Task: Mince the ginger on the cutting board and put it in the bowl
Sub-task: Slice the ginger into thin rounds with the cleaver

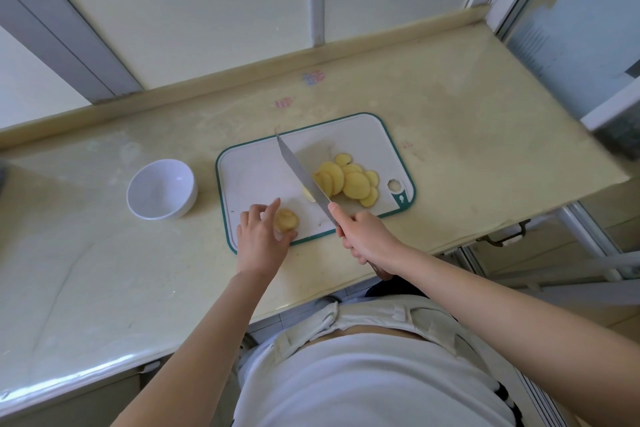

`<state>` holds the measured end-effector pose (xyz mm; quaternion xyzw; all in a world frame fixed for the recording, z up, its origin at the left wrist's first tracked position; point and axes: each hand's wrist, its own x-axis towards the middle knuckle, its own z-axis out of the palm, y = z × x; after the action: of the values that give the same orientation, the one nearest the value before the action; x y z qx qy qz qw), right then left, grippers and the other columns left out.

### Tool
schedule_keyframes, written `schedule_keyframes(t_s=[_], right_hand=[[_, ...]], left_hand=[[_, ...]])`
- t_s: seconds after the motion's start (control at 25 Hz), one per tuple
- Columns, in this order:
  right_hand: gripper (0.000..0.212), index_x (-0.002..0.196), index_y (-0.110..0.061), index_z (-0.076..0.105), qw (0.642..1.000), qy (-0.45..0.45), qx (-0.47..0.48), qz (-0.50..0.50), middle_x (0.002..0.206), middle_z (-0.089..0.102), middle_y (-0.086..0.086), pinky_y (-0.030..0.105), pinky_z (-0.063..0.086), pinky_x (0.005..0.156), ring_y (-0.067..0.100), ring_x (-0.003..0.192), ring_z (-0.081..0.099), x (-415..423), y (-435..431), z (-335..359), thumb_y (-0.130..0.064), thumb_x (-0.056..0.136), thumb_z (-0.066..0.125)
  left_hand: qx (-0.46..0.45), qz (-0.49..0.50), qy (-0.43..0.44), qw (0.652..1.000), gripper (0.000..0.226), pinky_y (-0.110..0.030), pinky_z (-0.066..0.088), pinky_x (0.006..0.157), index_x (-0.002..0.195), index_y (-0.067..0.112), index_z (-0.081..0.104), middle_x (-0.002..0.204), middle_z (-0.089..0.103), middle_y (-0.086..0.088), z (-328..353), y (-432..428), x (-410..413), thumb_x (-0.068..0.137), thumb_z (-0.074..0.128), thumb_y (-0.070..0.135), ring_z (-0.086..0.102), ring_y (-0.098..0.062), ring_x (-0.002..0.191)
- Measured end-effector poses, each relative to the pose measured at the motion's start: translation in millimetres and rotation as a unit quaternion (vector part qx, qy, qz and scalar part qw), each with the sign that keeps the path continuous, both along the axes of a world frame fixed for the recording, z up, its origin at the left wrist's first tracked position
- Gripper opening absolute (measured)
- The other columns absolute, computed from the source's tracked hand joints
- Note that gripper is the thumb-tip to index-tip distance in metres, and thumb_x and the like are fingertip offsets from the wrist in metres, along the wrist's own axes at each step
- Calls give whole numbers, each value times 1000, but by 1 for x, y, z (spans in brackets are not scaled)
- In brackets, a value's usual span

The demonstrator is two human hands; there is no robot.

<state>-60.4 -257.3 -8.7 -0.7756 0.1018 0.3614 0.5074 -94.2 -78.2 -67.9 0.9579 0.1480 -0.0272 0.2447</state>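
The right hand grips a knife, its blade slanting across the white cutting board just beside overlapping ginger slices. The left hand holds a ginger piece at the board's near edge; a white bowl stands on the counter to the left.

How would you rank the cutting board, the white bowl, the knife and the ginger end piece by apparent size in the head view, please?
1. cutting board
2. white bowl
3. knife, longer than the bowl but narrow
4. ginger end piece
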Motion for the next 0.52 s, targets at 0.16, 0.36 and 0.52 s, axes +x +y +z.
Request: schedule_keyframes(t_s=[0.16,0.36,0.52], right_hand=[[48,68,-17,39,1000,26,3,16,52,29,-4,18,18,38,11,40,22,-6,5,-4,-54,98,42],[48,68,-17,38,999,27,2,36,53,30,-3,20,19,39,11,39,23,-7,14,-6,-55,98,41],[49,67,-17,38,999,25,7,44,53,31,-3,19,21,39,11,39,24,-6,22,-6,-55,98,40]], left_hand=[[-42,24,15,999,51,-31,39,94,131,15,51,118,47,-7,-2,1,0,84,67,26,38,-23,117],[-59,39,9,997,40,-32,42,85,121,12,55,114,49,-7,-3,1,1,84,67,25,42,-23,112],[-63,54,8,997,41,-34,44,79,119,15,53,115,48,-5,-1,-1,3,82,68,25,45,-24,112]])
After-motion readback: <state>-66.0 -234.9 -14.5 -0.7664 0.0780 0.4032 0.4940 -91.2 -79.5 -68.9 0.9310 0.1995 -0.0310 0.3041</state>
